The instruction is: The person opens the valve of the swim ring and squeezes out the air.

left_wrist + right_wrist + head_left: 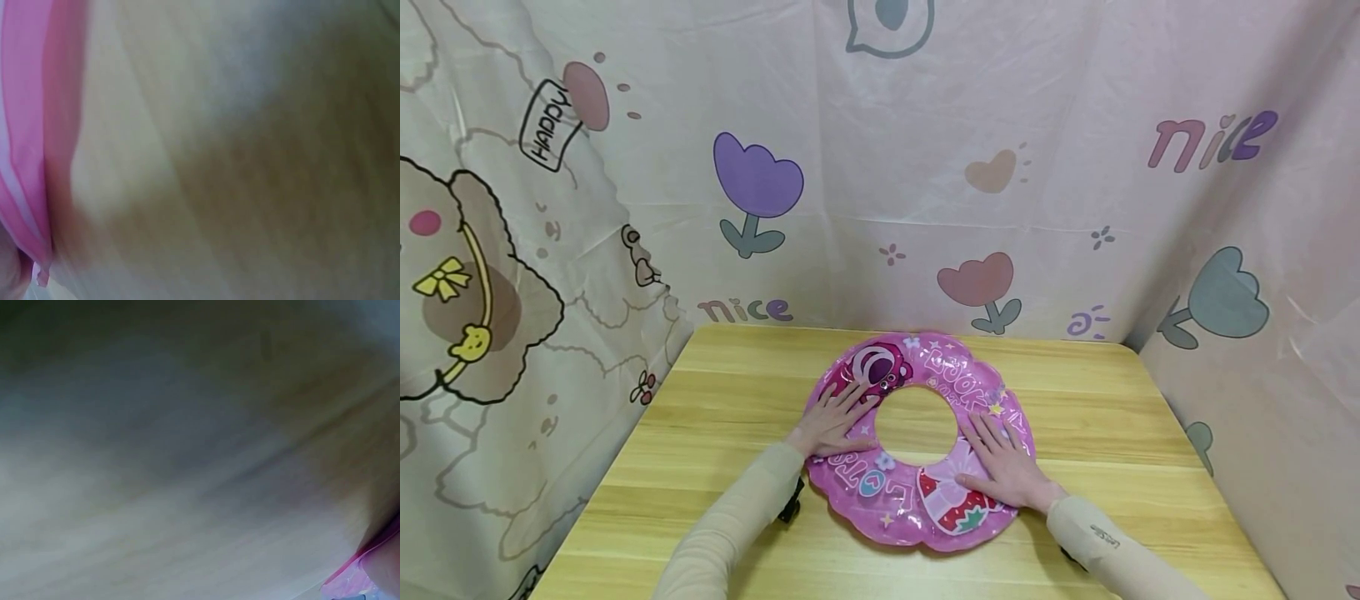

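Observation:
A pink inflatable swim ring lies flat on the wooden table, printed with a bear, a strawberry and white lettering. My left hand rests on its left side with the fingers spread, next to the bear print. On the opposite side, my right hand lies with straight fingers over the ring, partly covering the strawberry print. In the left wrist view the ring's pink edge shows along the left border. Only a small corner of the ring appears at the lower right of the right wrist view.
The wooden table extends around the ring. A printed cloth hangs behind the table's back edge and along both sides. Dark wrist straps show below the sleeves.

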Demonstrator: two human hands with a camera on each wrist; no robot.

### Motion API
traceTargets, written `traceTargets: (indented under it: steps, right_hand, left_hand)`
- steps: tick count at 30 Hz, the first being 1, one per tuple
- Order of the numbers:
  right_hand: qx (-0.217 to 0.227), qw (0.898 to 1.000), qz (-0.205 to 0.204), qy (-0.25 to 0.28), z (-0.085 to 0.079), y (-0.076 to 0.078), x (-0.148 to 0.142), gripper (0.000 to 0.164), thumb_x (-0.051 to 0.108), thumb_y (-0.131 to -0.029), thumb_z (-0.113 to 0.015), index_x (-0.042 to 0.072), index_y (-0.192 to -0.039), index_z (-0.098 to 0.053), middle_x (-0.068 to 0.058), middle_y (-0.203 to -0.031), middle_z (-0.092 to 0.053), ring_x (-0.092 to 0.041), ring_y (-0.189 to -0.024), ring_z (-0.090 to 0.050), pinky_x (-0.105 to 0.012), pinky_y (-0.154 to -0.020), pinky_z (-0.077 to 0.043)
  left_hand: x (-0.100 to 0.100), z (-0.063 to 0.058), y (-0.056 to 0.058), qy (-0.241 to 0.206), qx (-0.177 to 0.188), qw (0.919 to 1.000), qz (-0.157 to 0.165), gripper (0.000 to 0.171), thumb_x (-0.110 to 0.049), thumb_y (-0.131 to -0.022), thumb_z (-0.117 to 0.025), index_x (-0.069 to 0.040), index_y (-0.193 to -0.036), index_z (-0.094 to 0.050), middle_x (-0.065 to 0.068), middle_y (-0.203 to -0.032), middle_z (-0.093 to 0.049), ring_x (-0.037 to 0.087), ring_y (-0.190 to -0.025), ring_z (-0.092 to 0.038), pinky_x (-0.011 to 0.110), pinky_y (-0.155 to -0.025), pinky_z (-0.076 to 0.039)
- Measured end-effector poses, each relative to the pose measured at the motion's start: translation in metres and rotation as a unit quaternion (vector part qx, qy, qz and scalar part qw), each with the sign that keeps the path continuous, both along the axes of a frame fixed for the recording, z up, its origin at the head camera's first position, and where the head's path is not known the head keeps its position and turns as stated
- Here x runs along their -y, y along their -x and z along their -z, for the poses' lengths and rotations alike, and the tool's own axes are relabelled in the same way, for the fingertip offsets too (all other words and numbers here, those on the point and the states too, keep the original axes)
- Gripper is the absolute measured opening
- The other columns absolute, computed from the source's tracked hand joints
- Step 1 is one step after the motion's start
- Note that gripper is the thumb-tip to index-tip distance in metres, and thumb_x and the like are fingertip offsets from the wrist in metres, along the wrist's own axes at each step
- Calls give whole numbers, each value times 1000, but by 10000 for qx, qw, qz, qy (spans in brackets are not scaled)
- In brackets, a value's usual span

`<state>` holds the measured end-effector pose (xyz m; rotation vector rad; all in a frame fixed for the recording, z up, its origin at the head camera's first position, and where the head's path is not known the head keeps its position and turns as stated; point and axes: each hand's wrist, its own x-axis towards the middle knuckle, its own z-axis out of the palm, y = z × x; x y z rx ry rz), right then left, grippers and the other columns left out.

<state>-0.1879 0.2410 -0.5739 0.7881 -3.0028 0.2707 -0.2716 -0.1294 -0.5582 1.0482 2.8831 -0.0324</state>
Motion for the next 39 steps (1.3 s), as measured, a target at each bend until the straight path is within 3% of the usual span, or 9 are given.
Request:
traceTargets:
  steps: [39]
  right_hand:
    - [90,10000,24,15,0,0,1,97,68,-93,-53,10,-162,-18,-15,-170,-14,-37,-157,-15,-63,-126,-7]
  left_hand:
    - [0,-2,-1,88,-9,10000,-32,89,-77,-93,-39,-25,-162,-19,9,-172,-8,32,-159,-13,60,-127,-16]
